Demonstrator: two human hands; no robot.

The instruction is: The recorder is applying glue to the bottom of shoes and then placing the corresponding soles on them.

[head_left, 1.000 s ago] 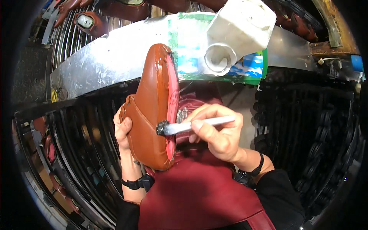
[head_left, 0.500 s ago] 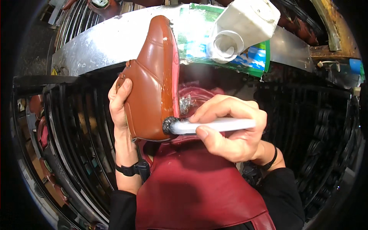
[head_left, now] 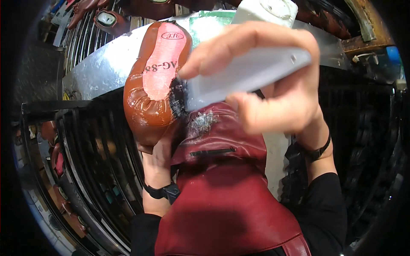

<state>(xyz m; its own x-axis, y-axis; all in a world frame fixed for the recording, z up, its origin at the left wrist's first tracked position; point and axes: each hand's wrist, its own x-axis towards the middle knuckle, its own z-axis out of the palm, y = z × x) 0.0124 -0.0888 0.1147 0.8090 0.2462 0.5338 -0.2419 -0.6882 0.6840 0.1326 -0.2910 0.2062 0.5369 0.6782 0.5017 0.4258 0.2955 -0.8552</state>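
Up close to the camera, the right hand [head_left: 273,81] is wrapped tight around a white-handled brush [head_left: 243,79], its dark bristles pressed against the edge of the pink insole on a brown leather shoe upper [head_left: 147,106]. Left hand [head_left: 160,149] grips that shoe from underneath, sole side facing up, over a maroon apron [head_left: 222,192]. Metal shelf [head_left: 106,64] sits just behind.

The shoe [head_left: 156,85], sole up, sits atop the left hand [head_left: 159,151], the brush [head_left: 239,79] in the right hand [head_left: 273,85] touching its right edge, above the apron [head_left: 222,192], bench [head_left: 106,64] behind.
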